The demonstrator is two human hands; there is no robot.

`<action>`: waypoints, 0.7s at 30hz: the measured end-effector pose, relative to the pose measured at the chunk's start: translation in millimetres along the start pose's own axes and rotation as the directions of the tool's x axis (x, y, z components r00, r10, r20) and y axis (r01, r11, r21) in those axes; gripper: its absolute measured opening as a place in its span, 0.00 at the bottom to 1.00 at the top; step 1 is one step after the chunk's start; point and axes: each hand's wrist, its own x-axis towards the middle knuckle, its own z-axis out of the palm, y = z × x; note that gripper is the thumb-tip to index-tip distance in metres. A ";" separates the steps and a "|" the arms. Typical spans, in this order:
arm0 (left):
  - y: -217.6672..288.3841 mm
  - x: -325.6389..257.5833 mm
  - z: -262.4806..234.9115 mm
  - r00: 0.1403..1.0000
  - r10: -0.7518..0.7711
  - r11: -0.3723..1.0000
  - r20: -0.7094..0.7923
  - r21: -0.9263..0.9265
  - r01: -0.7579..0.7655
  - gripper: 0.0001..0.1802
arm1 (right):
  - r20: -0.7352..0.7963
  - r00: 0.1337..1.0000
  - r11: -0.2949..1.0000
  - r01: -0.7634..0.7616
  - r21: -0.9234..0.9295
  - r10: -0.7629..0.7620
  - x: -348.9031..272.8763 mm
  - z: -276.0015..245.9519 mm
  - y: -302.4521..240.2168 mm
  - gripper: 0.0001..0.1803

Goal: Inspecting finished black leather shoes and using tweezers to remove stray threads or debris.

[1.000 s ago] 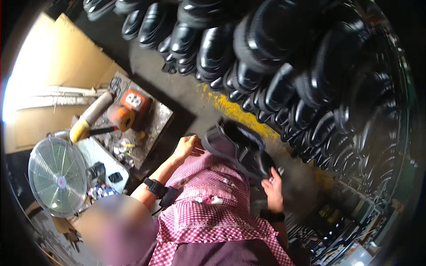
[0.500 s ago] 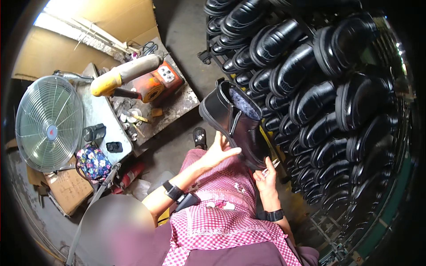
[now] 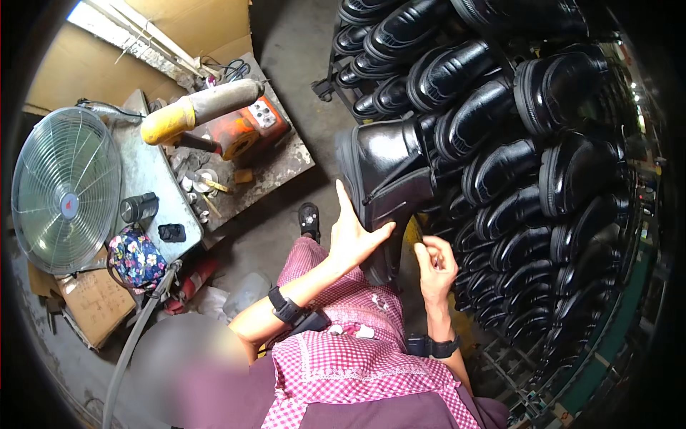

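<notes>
At the far left a round wire-guard fan (image 3: 66,187) stands at the edge of a grey table (image 3: 146,171), with a cardboard box (image 3: 96,304) below it on the floor. On the table lie a dark cylindrical cup (image 3: 138,208), a small black block (image 3: 172,232) and a floral pouch (image 3: 138,259) that hangs over its near edge. Further back on the table sits an orange machine (image 3: 246,131), and a yellow-and-grey handled tool (image 3: 200,109) rests across it, with small scraps and bits of hardware scattered just beside them.

Near the middle, the person's left hand (image 3: 352,236) is raised with its grip apart: the palm and spread fingers press flat against the sole side of a glossy black ankle boot (image 3: 389,171), the thumb pointing up along the sole edge. The boot is held up in the air, tilted, its toe toward the rack and its elastic side panel facing the camera. A dark band is on the left wrist, and a pink checked cloth (image 3: 350,343) covers the person's lap below.

The right hand (image 3: 434,263) sits just under and beside the boot's shaft, fingers curled loosely inward; whether they pinch anything cannot be told.

To the right, a tall metal rack (image 3: 514,129) carries rows of shiny black shoes, filling that side.
</notes>
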 end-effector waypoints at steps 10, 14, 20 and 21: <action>0.7 -15.3 1.6 0.979 0.148 0.924 0.137 0.333 -0.187 0.66 | 0.603 0.783 0.654 0.538 -0.532 -0.154 54.1 36.4 -59.3 0.12; -3.0 -18.3 3.7 0.971 0.084 0.945 0.225 0.292 -0.150 0.66 | 0.638 0.768 0.637 0.523 -0.567 -0.062 63.4 37.9 -42.3 0.12; -6.7 -16.1 5.3 0.972 0.087 0.927 0.220 0.339 -0.160 0.64 | 0.495 0.799 0.539 0.598 -0.593 -0.342 49.5 47.1 -23.7 0.10; -12.3 -16.6 6.8 0.969 0.144 0.905 0.202 0.369 -0.211 0.62 | 0.452 0.806 0.555 0.591 -0.585 -0.382 47.7 47.2 -21.2 0.09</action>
